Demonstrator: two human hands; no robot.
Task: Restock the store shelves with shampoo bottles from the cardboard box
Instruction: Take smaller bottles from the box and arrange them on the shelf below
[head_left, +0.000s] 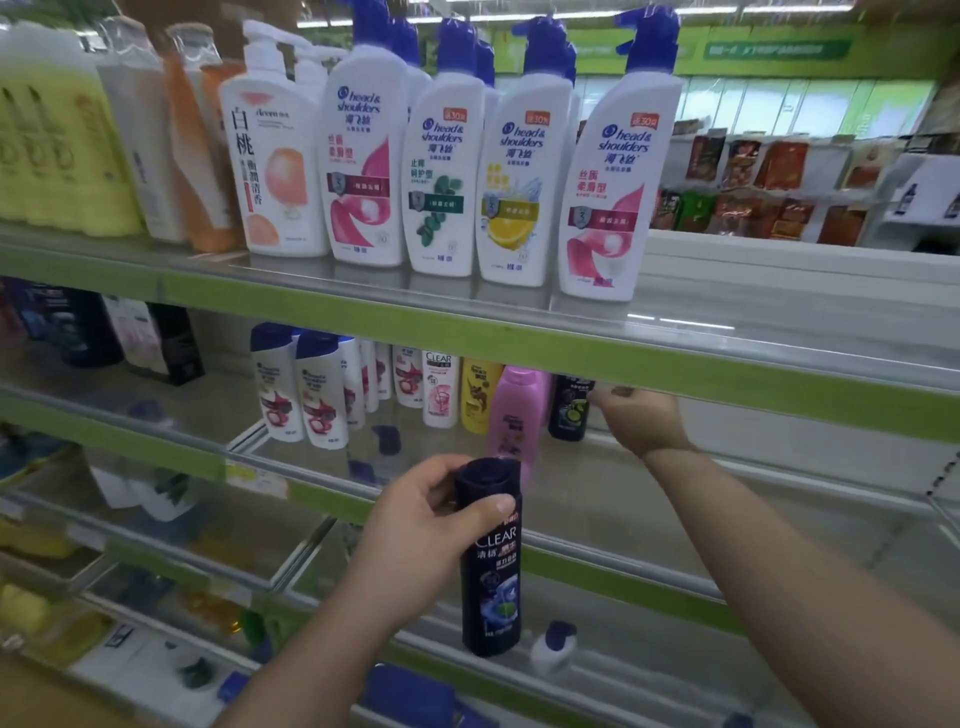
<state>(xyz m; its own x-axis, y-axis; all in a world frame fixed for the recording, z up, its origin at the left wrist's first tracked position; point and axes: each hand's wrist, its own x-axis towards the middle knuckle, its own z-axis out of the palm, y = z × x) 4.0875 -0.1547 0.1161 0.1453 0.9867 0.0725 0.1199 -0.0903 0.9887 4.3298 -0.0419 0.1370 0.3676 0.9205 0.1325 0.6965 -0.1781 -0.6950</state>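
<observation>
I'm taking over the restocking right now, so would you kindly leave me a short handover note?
Left hand grips a dark CLEAR bottle in front of the shelves, not yet shelved.
Right hand reaches to a second dark bottle standing on the middle shelf, right of the pink bottle; contact unclear.
Left to do: shelve the held bottle; bare shelf lies further right.
The cardboard box is out of view.

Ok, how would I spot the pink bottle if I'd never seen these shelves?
Find the second shelf, under the row of big white pump bottles. Near the right end of its row stands the pink bottle, between a yellow bottle and a dark bottle. It alone is pink all over.
</observation>
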